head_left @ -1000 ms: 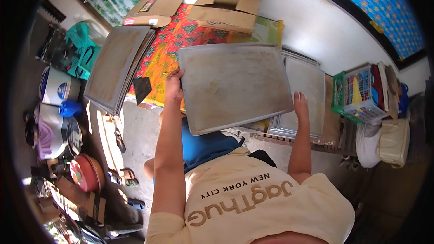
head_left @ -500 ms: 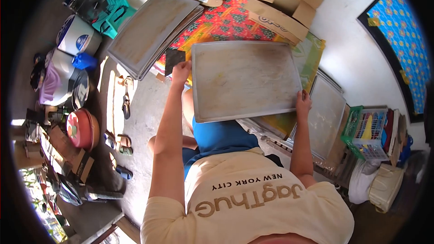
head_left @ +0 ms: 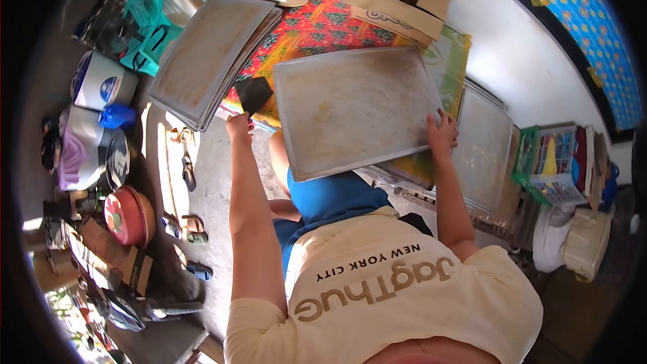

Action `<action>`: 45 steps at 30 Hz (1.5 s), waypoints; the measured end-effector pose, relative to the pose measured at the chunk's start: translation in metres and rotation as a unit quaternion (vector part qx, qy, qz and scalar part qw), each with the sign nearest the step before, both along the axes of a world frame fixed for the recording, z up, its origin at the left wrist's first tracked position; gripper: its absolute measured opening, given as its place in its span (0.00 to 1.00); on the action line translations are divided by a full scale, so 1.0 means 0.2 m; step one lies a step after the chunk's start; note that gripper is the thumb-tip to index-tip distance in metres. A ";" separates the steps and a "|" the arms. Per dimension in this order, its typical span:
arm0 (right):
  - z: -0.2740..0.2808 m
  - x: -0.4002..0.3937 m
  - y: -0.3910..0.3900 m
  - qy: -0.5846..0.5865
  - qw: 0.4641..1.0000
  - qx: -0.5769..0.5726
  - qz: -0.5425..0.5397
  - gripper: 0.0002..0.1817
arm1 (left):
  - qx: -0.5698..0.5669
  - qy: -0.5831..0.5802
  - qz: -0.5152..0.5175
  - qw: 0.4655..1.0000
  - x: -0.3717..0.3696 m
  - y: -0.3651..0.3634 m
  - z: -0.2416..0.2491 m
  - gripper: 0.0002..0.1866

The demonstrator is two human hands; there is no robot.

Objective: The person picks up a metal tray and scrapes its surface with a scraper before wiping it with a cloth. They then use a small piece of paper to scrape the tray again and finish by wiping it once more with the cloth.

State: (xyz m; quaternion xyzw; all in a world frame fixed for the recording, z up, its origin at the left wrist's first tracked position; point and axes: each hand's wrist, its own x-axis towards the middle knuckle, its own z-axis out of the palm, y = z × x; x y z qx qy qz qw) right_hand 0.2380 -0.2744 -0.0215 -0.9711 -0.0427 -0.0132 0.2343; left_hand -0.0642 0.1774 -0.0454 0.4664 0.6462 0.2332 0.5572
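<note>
A large grey metal tray point(head_left: 357, 111) with brownish stains lies tilted over the lap and the table's front edge. My left hand point(head_left: 240, 127) is closed on the lower corner of a dark, flat, square piece point(head_left: 254, 94), just left of the tray and apart from it. At the tray's right edge is my right hand point(head_left: 443, 133), its fingers spread and touching or very near the rim. To the left, a stack of similar trays point(head_left: 205, 57) sits on the patterned red tablecloth point(head_left: 306, 23).
Cardboard boxes point(head_left: 397, 0) stand at the table's back. More trays point(head_left: 482, 148) lie at the right, beside a green and white basket point(head_left: 552, 162). On the left are a teal chair point(head_left: 151, 34), a red basin point(head_left: 128, 216) and footwear point(head_left: 189, 175) on the floor.
My left hand has moved down and left, turning the dark piece away from the tray. My right hand has loosened from the rim and moved up, fingers spreading. The tray has tilted slightly.
</note>
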 end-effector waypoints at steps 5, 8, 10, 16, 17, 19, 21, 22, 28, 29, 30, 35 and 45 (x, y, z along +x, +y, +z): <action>0.10 -0.15 0.16 -0.112 0.972 0.107 0.177 0.27 | 0.022 -0.105 -0.006 0.994 0.00 -0.19 0.22 0.07; 0.25 -0.30 0.30 0.026 0.927 0.235 0.290 0.27 | 0.153 -0.113 -0.020 0.982 0.03 -0.36 0.34 0.07; 0.32 -0.44 0.39 0.164 0.876 0.325 0.317 0.29 | 0.321 -0.104 -0.022 0.941 0.08 -0.47 0.37 0.09; 0.29 -0.62 0.66 0.092 0.860 0.405 0.298 0.43 | 0.415 0.015 -0.155 0.896 0.23 -1.05 0.65 0.06; 0.26 -0.60 0.72 0.070 0.861 0.435 0.254 0.46 | 0.363 -0.027 -0.183 0.913 0.24 -1.12 0.67 0.07; 0.30 -0.60 0.76 0.150 0.828 0.511 0.177 0.49 | 0.284 -0.100 -0.213 0.929 0.26 -1.21 0.56 0.07; 0.49 -0.60 0.70 0.344 0.733 0.578 0.101 0.50 | 0.261 -0.131 -0.214 0.932 0.29 -1.30 0.47 0.07; 0.45 -0.57 0.68 0.362 0.741 0.557 0.100 0.46 | 0.277 -0.103 -0.233 0.927 0.28 -1.32 0.45 0.07; 0.27 -0.44 0.59 0.295 0.775 0.525 0.193 0.38 | 0.323 -0.039 -0.310 0.894 0.28 -1.37 0.43 0.06; 0.30 -0.44 0.58 0.296 0.783 0.513 0.190 0.38 | 0.324 -0.041 -0.320 0.890 0.28 -1.37 0.44 0.06; 0.35 -0.44 0.58 0.297 0.791 0.501 0.187 0.38 | 0.325 -0.043 -0.329 0.885 0.28 -1.37 0.45 0.06; 0.32 -0.30 0.55 0.155 0.898 0.356 0.209 0.40 | 0.430 0.043 -0.379 0.819 0.26 -1.37 0.52 0.10; 0.30 0.39 0.16 -0.055 0.992 -0.110 0.003 0.53 | 0.307 -0.054 -0.162 0.936 -0.10 -1.08 0.28 0.29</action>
